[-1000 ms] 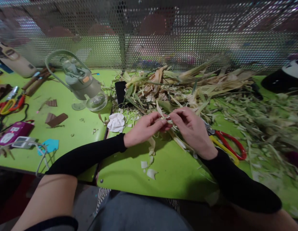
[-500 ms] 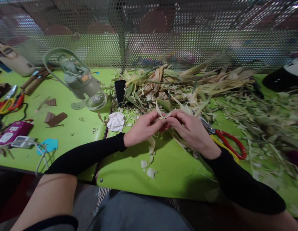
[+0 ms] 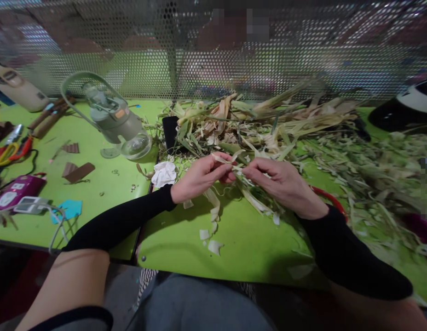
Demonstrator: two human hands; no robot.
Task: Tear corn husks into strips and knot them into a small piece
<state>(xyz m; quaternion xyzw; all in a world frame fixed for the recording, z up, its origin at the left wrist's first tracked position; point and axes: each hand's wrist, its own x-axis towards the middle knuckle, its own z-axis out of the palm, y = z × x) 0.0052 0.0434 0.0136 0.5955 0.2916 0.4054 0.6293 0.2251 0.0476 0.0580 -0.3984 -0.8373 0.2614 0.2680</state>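
Note:
Between my two hands, a pale corn husk strip [image 3: 237,168] is held above the green table [image 3: 255,250]. My left hand [image 3: 204,177] pinches one part of it between thumb and fingers. Just to the right, my right hand [image 3: 279,184] grips the strip with its fingertips. More husk strips [image 3: 256,202] hang or lie below the right hand, and a curled strip [image 3: 213,207] lies under the left. Small cut husk pieces [image 3: 215,247] rest nearer the front edge. Behind both hands spreads a heap of corn husks [image 3: 227,122].
Red-handled pliers [image 3: 329,200] lie partly hidden behind my right forearm. Left of the heap are a dark phone [image 3: 170,133], a crumpled tissue [image 3: 164,174] and a green-lidded bottle [image 3: 118,122]. A purple power strip [image 3: 18,191] sits far left. A perforated metal screen [image 3: 147,59] stands behind.
My hands have moved slightly apart, the right one shifting rightward and covering more of the pliers. More of the husk strip shows between the fingertips.

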